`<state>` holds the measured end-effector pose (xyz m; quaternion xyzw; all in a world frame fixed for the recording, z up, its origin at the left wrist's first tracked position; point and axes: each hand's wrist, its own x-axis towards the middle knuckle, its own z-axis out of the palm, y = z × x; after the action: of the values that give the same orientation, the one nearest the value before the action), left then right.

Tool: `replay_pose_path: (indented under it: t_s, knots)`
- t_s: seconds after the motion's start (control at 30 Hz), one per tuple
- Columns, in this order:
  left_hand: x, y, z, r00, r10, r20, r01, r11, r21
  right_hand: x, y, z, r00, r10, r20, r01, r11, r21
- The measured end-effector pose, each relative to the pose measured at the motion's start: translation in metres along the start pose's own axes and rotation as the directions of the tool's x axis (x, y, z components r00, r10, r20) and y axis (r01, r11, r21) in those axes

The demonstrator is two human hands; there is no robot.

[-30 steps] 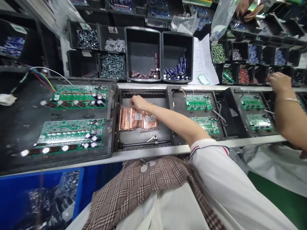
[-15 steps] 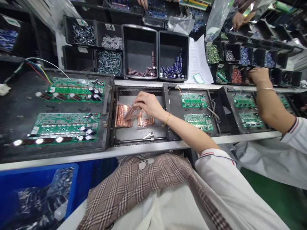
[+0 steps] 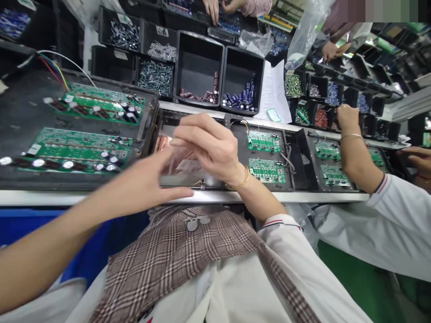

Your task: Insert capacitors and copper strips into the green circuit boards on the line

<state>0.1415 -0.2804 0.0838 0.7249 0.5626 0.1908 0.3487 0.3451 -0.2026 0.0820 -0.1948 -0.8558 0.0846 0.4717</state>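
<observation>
My right hand (image 3: 213, 146), with a yellow bracelet at the wrist, is raised over the gap between the work trays. Its fingers pinch a clear plastic bag (image 3: 172, 160), mostly hidden by the hands. My left hand (image 3: 143, 181) reaches in from the left, blurred, its thumb stretched out and apart from the fingers. Its fingertips are close to the bag; whether they touch it I cannot tell. Behind the hands, packets of copper-coloured pieces (image 3: 163, 143) show in part. Two green circuit boards (image 3: 76, 150) with cylindrical capacitors lie on the black tray (image 3: 20, 112) to the left.
Black bins hold brown capacitors (image 3: 205, 96), blue capacitors (image 3: 239, 99) and other small parts. Papers (image 3: 274, 87) lie beside them. More circuit boards (image 3: 266, 170) sit in trays to the right, where a co-worker's arm (image 3: 352, 152) reaches across. Other people's hands (image 3: 211, 9) show at the back.
My left hand has come in from the left towards the right hand. My right hand has lifted the bag towards me from the packets. The view has shifted slightly.
</observation>
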Motion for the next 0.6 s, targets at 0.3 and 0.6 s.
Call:
replay_pose_path:
  t_s: [0.3, 0.6]
  knots:
    - [-0.002, 0.016, 0.087, 0.974, -0.222, 0.047, 0.225, 0.92, -0.321, -0.056, 0.002, -0.001, 0.77, 0.625, -0.128, -0.54, 0.745, 0.391]
    - [-0.031, -0.031, 0.133, 0.898, -0.402, 0.177, 0.403, 0.595, -0.696, -0.095, 0.022, -0.088, 0.61, 0.786, -0.101, -0.672, 0.58, 0.459]
